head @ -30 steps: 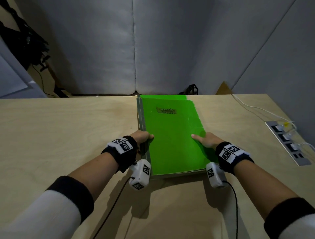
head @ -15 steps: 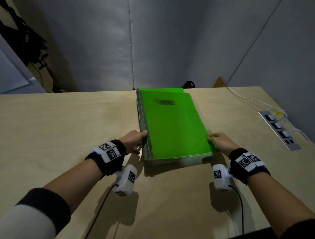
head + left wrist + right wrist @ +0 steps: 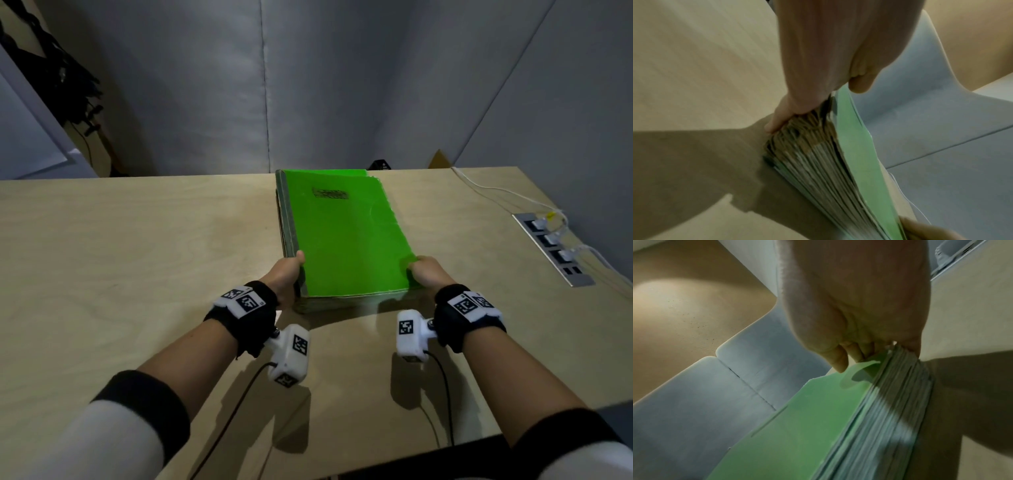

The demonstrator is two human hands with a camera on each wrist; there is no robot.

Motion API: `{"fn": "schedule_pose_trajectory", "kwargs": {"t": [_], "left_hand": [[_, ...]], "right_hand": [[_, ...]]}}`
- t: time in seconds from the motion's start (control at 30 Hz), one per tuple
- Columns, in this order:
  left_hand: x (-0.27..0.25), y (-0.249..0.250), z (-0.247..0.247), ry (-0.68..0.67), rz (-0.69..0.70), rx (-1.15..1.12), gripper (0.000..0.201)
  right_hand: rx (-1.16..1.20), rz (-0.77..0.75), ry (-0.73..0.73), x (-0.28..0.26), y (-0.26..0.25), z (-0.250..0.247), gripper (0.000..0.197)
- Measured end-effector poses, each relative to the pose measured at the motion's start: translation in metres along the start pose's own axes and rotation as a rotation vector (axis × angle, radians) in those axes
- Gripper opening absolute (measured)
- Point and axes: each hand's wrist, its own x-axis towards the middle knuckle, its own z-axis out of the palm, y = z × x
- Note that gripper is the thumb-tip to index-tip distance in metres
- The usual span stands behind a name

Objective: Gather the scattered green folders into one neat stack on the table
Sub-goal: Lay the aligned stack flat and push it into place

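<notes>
Green folders sit in one stack mid-bench. Left hand and right hand each grip a near corner, thumbs on top; bare bench lies either side.

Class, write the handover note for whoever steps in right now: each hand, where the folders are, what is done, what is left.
Left hand: grips the stack's near left corner, thumb on top.
Right hand: grips the near right corner, thumb on the top cover.
Folders: all in one pile mid-table; the near end looks slightly raised.
Done: gathering.
Left: one folder juts out at the far edge; square it, set the pile flat, let go.
</notes>
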Motion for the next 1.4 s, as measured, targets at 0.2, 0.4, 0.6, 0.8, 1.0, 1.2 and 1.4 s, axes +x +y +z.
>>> {"fn": "schedule_pose_trajectory", "kwargs": {"t": [0.2, 0.4, 0.6, 0.8, 1.0, 1.2, 1.4], "left_hand": [[-0.004, -0.012, -0.02, -0.017, -0.006, 0.055, 0.046], [-0.014, -0.016, -0.013, -0.048, 0.007, 0.054, 0.055], [-0.017, -0.018, 0.003, -0.036, 0.043, 0.037, 0.072], [-0.016, -0.016, -0.004, -0.056, 0.025, -0.027, 0.076], [-0.019, -0.013, -0.009, -0.079, 0.01, -0.024, 0.081], [-0.014, -0.014, -0.012, -0.084, 0.014, 0.0, 0.081], [-0.007, -0.019, -0.02, -0.057, 0.006, 0.143, 0.078]], "right_hand": [[0.166, -0.014, 0.014, -0.002, 0.019, -0.003, 0.036], [0.225, 0.016, 0.044, -0.011, 0.017, 0.004, 0.04], [0.189, 0.032, 0.035, -0.022, 0.005, 0.009, 0.045], [0.268, 0.07, 0.036, -0.027, 0.01, 0.004, 0.056], [0.259, 0.078, 0.069, -0.026, 0.014, 0.007, 0.054], [0.172, 0.031, 0.029, -0.028, 0.014, 0.009, 0.056], [0.037, 0.043, 0.097, -0.032, 0.011, 0.015, 0.061]]}}
